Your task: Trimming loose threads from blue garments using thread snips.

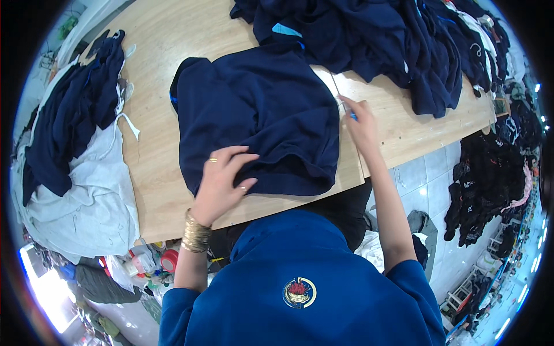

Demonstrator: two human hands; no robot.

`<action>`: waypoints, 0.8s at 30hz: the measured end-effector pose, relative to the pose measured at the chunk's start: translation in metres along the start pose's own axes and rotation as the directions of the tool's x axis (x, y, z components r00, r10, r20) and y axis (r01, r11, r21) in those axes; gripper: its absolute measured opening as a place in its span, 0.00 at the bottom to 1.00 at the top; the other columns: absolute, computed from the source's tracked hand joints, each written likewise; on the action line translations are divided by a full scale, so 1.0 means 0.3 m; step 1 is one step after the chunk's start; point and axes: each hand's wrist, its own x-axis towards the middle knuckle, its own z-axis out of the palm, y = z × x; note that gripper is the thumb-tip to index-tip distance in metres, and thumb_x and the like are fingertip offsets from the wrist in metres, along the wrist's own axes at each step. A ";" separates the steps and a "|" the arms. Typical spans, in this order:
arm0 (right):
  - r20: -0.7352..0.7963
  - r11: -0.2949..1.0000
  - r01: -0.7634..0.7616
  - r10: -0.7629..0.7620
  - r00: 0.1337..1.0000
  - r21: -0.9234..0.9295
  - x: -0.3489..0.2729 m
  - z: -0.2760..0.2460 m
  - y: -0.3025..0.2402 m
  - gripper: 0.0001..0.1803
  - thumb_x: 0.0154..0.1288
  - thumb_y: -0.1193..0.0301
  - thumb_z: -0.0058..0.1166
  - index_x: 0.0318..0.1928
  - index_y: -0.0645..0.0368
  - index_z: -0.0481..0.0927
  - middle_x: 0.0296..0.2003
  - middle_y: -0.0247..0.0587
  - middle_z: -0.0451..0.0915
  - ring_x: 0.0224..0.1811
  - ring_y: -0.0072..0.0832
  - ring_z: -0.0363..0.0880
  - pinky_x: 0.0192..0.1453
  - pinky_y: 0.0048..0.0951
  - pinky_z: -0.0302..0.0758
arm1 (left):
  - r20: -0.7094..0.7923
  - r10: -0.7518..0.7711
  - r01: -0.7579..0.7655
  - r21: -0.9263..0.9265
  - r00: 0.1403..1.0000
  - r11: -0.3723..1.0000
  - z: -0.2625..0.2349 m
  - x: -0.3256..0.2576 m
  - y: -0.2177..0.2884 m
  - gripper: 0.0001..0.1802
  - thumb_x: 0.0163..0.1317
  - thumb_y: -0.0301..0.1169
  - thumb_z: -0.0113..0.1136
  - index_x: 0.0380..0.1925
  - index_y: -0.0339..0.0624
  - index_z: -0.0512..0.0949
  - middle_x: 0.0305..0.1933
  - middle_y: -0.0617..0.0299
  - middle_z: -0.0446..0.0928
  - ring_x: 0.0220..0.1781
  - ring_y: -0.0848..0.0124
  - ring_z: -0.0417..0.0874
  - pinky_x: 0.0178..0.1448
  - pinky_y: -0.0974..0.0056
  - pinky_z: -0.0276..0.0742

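Pale wooden tabletop point(154, 161) beneath both hands, held apart. Left hand point(227, 177), fingers spread, rests on navy knit garment point(231, 109) lying between them; right hand point(362, 122) grips small blue tool point(353, 116) just beside it. Beyond right hand: navy clothing heap point(358, 43); rightward, below, tiled floor point(422, 196).

My left hand point(222, 181), fingers spread, lies over the near left part of the flat dark navy cloth garment point(259, 109) on the pale wooden table point(153, 167). Just right of that garment, my right hand point(362, 127) pinches a small tool with a blue part point(353, 116). Beyond the garment is a rumpled dark navy cloth heap point(369, 43); well left of it, a crumpled whitish cloth point(95, 202).
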 end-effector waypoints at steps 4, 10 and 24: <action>0.062 0.951 0.012 0.008 0.998 -0.310 -0.047 0.033 0.030 0.22 0.58 0.72 0.46 0.53 0.37 0.74 0.32 0.43 0.68 0.28 0.41 0.74 0.33 0.38 0.73 | 0.056 0.044 -0.042 -0.028 0.997 0.999 0.052 0.046 0.023 0.20 0.49 0.28 0.62 0.45 0.47 0.75 0.56 0.59 0.68 0.58 0.59 0.66 0.61 0.59 0.61; -0.060 0.901 -0.153 0.141 0.988 -0.406 -0.352 -0.158 0.310 0.29 0.54 0.72 0.51 0.58 0.31 0.69 0.32 0.40 0.68 0.30 0.37 0.76 0.30 0.36 0.73 | -0.061 -0.064 0.064 -0.001 0.996 0.998 0.018 -0.020 -0.071 0.18 0.49 0.28 0.61 0.43 0.45 0.76 0.53 0.58 0.71 0.55 0.59 0.69 0.59 0.59 0.64; -0.227 0.972 -0.229 0.212 0.951 -0.051 -0.189 -0.116 0.289 0.23 0.55 0.71 0.55 0.53 0.57 0.72 0.39 0.47 0.70 0.40 0.41 0.72 0.46 0.33 0.70 | 0.175 -0.098 0.122 -0.129 0.980 0.984 0.115 0.165 0.103 0.09 0.56 0.29 0.58 0.30 0.39 0.69 0.28 0.58 0.75 0.30 0.65 0.75 0.35 0.65 0.70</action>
